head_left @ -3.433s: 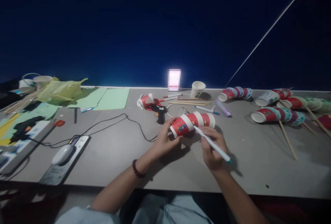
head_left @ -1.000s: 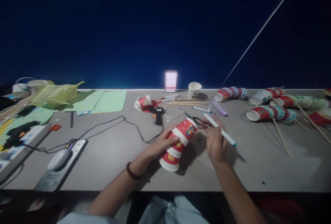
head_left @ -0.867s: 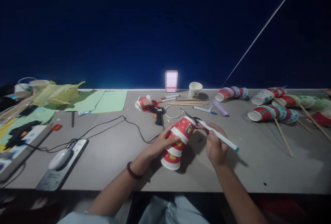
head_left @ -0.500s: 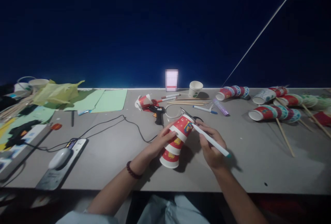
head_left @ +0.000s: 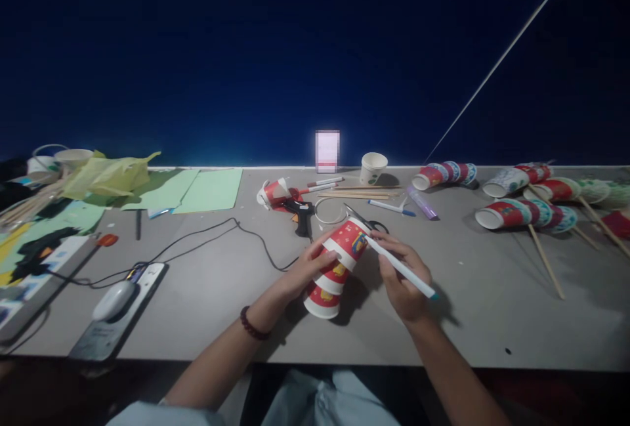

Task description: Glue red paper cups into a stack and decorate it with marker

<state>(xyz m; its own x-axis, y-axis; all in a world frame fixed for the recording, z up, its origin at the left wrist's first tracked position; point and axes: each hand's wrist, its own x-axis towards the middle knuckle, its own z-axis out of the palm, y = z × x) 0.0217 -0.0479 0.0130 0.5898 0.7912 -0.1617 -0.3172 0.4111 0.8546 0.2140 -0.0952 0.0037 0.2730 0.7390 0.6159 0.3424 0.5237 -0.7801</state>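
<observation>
Left hand point(head_left: 308, 270) wrapped round tilted stack of red-and-white paper cups point(head_left: 336, 266), frame centre. Right hand point(head_left: 402, 274) pinching white marker pen point(head_left: 399, 267), tip at upper cup. Black scissors point(head_left: 367, 222) just behind, grey table point(head_left: 221, 301).

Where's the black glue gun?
In the head view, the black glue gun lies on the grey table near the middle, just beyond the left hand holding the red cups, beside a cut-open red cup.
</observation>
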